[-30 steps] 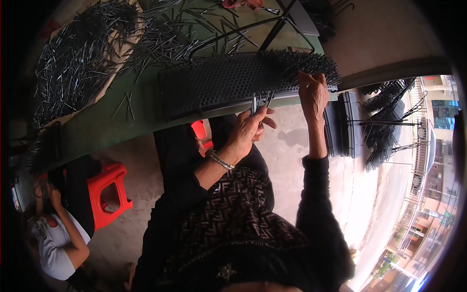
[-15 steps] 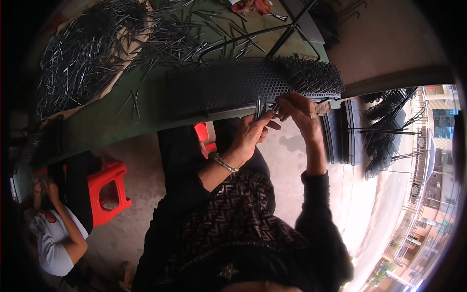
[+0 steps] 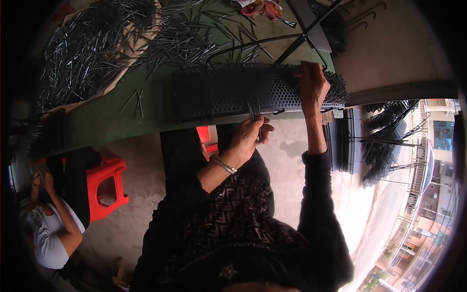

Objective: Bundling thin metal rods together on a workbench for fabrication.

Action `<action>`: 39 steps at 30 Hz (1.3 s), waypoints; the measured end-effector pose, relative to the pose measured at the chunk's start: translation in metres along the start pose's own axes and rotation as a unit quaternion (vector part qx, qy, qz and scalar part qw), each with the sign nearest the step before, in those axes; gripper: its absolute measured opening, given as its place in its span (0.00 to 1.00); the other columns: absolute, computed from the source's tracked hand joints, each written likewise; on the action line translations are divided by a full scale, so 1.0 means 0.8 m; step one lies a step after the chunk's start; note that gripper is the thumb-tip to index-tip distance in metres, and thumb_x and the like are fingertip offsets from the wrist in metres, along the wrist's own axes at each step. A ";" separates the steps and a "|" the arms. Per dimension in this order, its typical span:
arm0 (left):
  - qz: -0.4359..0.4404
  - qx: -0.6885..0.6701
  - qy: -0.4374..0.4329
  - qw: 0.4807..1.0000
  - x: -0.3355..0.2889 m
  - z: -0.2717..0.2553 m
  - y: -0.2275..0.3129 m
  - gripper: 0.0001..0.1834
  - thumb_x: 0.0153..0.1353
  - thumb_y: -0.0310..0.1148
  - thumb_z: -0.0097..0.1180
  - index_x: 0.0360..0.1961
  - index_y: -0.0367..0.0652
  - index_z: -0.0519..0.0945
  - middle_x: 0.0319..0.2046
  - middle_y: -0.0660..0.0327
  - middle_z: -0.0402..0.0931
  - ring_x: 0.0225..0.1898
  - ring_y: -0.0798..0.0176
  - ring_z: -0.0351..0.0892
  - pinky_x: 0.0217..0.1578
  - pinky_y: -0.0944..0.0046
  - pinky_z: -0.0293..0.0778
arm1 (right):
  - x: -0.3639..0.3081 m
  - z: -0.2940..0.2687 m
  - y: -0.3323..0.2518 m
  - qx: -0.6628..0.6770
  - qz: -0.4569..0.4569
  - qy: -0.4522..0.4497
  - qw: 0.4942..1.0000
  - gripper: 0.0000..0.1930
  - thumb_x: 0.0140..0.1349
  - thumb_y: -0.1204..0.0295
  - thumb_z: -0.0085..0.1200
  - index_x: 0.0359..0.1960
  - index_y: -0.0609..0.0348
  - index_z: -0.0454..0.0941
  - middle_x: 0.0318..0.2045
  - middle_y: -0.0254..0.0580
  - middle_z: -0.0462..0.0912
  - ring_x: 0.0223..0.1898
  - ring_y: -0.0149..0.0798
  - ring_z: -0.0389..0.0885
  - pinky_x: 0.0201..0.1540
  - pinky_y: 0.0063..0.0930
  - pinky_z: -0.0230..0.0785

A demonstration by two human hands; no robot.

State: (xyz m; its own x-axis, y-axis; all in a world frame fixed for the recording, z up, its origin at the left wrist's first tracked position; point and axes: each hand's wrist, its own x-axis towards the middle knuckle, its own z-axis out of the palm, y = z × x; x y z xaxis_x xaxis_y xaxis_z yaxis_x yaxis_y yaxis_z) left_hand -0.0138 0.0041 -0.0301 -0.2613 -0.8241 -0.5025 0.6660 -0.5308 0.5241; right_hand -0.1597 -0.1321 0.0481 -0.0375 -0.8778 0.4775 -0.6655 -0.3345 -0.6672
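Observation:
My left hand [image 3: 245,138] is closed around a small bundle of thin dark metal rods [image 3: 253,107], just off the table's near edge. Their ends stick up past the fingers. Beyond it lies a long black perforated panel [image 3: 214,95] with rows of round holes. Over the right part of this panel is my right hand [image 3: 314,90], its fingers bent down and pinched together at the panel's far side. Whatever those fingertips hold is hidden. Dark rods standing upright [image 3: 339,87] fill the panel's right end.
Loose rods [image 3: 177,46] and a large heap [image 3: 92,44] on brown paper [image 3: 141,46] cover the far left table. Black metal bars [image 3: 289,51] cross behind the panel. Red stools [image 3: 107,209], a seated person [image 3: 56,238], stacked panels [image 3: 345,141] and wire racks [image 3: 386,136] stand around.
My right hand has moved from beside my left hand, away from me and slightly right, onto the panel. The left hand keeps the bundle and sits a little lower in view.

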 end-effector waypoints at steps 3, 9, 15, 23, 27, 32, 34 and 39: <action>0.012 0.007 -0.042 0.999 -0.006 0.008 0.006 0.18 0.71 0.44 0.46 0.44 0.37 0.75 0.33 0.55 0.79 0.28 0.67 0.76 0.26 0.65 0.73 | 0.006 0.011 0.014 0.000 -0.029 -0.008 1.000 0.08 0.65 0.70 0.50 0.40 0.60 0.79 0.24 0.39 0.84 0.26 0.29 0.83 0.31 0.22 0.72; -0.033 0.019 0.009 0.999 -0.025 0.026 0.026 0.18 0.72 0.44 0.44 0.50 0.41 0.73 0.36 0.54 0.79 0.30 0.65 0.78 0.32 0.62 0.79 | 0.017 0.009 0.014 -0.054 -0.041 -0.040 0.997 0.09 0.65 0.69 0.50 0.39 0.61 0.80 0.23 0.42 0.84 0.27 0.31 0.84 0.31 0.24 0.73; -0.016 -0.002 -0.036 0.999 -0.015 0.014 0.018 0.20 0.71 0.47 0.45 0.51 0.41 0.73 0.28 0.64 0.74 0.23 0.74 0.65 0.21 0.74 0.63 | 0.028 0.025 0.025 -0.177 -0.099 -0.083 0.976 0.10 0.62 0.64 0.51 0.37 0.52 0.83 0.31 0.49 0.82 0.33 0.50 0.83 0.36 0.42 0.73; -0.004 -0.003 -0.062 0.998 -0.020 0.017 0.026 0.21 0.69 0.50 0.48 0.48 0.42 0.77 0.21 0.74 0.62 0.18 0.81 0.52 0.19 0.77 0.48 | 0.015 0.021 0.015 -0.156 -0.089 -0.123 0.976 0.12 0.63 0.62 0.53 0.38 0.53 0.84 0.27 0.43 0.82 0.28 0.45 0.81 0.33 0.34 0.71; 0.006 0.001 -0.082 0.997 -0.025 0.020 0.029 0.21 0.69 0.50 0.49 0.47 0.41 0.77 0.21 0.74 0.62 0.18 0.80 0.52 0.19 0.77 0.47 | -0.014 -0.004 -0.009 0.146 0.146 -0.364 0.908 0.08 0.63 0.69 0.56 0.36 0.59 0.82 0.23 0.34 0.77 0.25 0.27 0.74 0.28 0.22 0.66; 0.017 0.038 -0.092 0.995 -0.022 0.020 0.023 0.21 0.69 0.49 0.48 0.47 0.40 0.78 0.24 0.65 0.73 0.18 0.80 0.55 0.18 0.76 0.48 | -0.029 -0.018 -0.015 0.214 0.151 -0.452 0.852 0.07 0.63 0.71 0.57 0.31 0.62 0.78 0.22 0.31 0.76 0.25 0.25 0.74 0.28 0.21 0.67; 0.018 0.050 -0.089 0.995 -0.024 0.019 0.021 0.21 0.69 0.49 0.48 0.48 0.41 0.78 0.25 0.62 0.76 0.18 0.79 0.57 0.18 0.77 0.48 | -0.030 -0.022 -0.018 0.216 0.166 -0.459 0.845 0.07 0.62 0.70 0.57 0.32 0.62 0.79 0.23 0.32 0.77 0.26 0.25 0.75 0.30 0.21 0.68; 0.022 0.079 -0.098 0.992 -0.027 0.023 0.025 0.21 0.70 0.47 0.48 0.50 0.41 0.76 0.29 0.57 0.79 0.19 0.78 0.61 0.17 0.77 0.49 | -0.031 -0.026 -0.018 0.204 0.155 -0.478 0.840 0.08 0.62 0.70 0.58 0.33 0.63 0.80 0.23 0.33 0.78 0.26 0.26 0.76 0.32 0.22 0.69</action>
State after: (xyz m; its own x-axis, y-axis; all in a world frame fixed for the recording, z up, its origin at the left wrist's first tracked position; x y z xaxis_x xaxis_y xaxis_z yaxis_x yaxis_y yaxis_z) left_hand -0.0076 0.0074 0.0041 -0.3747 -0.8619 -0.3417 0.5664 -0.5046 0.6516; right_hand -0.1644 -0.0987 0.0581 0.5832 -0.7539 -0.3025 -0.4153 0.0433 -0.9087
